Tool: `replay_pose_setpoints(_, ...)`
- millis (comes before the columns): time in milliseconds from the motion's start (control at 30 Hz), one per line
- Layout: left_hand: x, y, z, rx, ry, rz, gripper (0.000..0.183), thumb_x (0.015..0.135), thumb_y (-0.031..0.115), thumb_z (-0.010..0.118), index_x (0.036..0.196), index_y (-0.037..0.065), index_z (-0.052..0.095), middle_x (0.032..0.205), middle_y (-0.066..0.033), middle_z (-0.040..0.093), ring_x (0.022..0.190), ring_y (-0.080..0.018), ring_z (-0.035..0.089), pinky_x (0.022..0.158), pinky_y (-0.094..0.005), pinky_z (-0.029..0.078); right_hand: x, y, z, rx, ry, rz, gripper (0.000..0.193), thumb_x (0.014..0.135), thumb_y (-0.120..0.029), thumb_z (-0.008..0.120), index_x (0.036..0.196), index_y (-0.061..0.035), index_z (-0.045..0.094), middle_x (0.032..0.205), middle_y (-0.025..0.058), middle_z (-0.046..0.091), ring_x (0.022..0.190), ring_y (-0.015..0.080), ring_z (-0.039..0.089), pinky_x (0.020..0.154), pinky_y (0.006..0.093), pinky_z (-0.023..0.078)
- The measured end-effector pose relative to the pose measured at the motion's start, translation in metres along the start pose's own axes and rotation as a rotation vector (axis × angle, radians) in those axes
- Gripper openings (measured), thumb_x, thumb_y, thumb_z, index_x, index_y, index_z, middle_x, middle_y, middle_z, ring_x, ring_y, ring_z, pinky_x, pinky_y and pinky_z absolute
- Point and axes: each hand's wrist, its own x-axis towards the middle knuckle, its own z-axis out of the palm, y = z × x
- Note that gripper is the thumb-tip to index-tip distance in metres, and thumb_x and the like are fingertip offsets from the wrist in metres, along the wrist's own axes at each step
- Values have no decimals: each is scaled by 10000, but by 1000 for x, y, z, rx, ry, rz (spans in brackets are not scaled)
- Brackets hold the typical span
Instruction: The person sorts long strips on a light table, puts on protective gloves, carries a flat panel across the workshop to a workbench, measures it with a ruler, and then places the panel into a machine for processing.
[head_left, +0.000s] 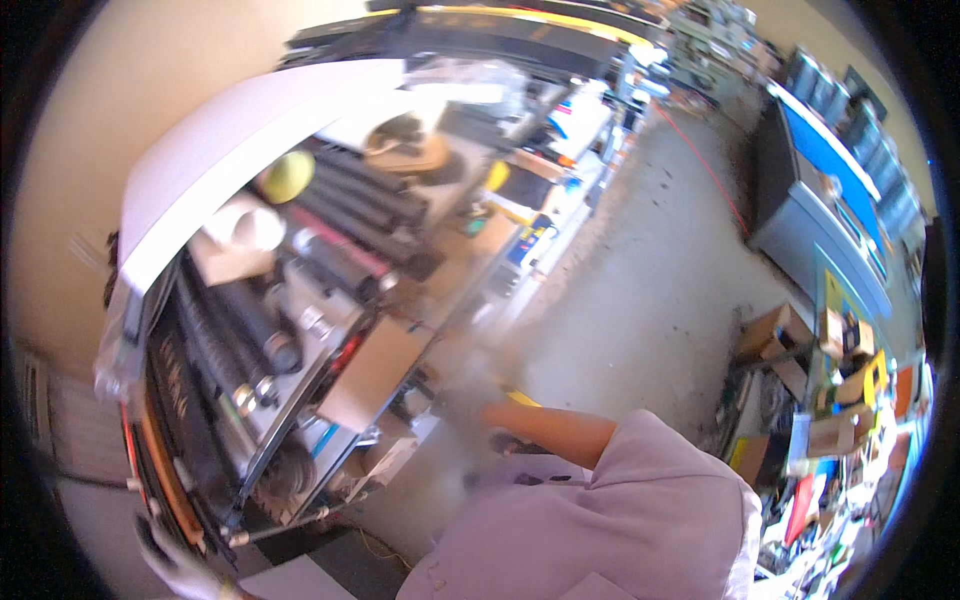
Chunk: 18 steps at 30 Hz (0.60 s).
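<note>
At the lower left edge, my left hand (178, 562), in a pale glove, has its fingers stretched out. It is close to the lower ends of an orange-brown roll (168, 470) and a long black roll (195, 430); I cannot tell whether it touches them. My right forearm (555, 432) reaches from a pale pinkish sleeve across the middle. My right hand (487, 412) at its end is smeared, and its fingers cannot be made out. A small yellow strip (522, 398) shows beside that wrist.
Shelving with black rolls (350, 200), a white roll (245, 225) and a cardboard box (372, 372) stands left. A large white sheet (250, 150) arches above it. Grey floor (640, 270) runs ahead. Boxes (775, 335) and a grey, blue-topped machine (820, 220) stand right.
</note>
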Motion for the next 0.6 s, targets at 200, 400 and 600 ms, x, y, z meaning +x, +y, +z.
replay_pose_setpoints(200, -83, 129, 57, -1253, -890, 348, 415, 876, 351, 692, 914, -62, 667, 805, -162, 661, 707, -242, 612, 614, -329, 492, -105, 72, -66, 429, 87, 440, 454, 939, -392, 567, 1275, -94, 633, 1234, 147, 666, 1089, 297, 655, 942, 430, 509)
replay_pose_setpoints(400, -166, 339, 126, -1232, -1827, -82, 123, 851, 54, 581, 795, -32, 648, 672, -41, 597, 643, -116, 550, 603, -256, 448, -230, 148, -97, 442, 321, 669, 438, 923, -391, 601, 1216, -70, 660, 1156, 168, 692, 1041, 336, 664, 910, 433, 518)
replay_pose_setpoints(600, -267, 550, 189, -1012, -1892, 579, 168, 901, 118, 619, 826, -20, 676, 708, -54, 631, 602, -116, 569, 585, -290, 471, -321, 226, -125, 1114, 938, 957, 448, 949, -403, 573, 1246, -75, 644, 1136, 160, 703, 1016, 319, 678, 893, 423, 525)
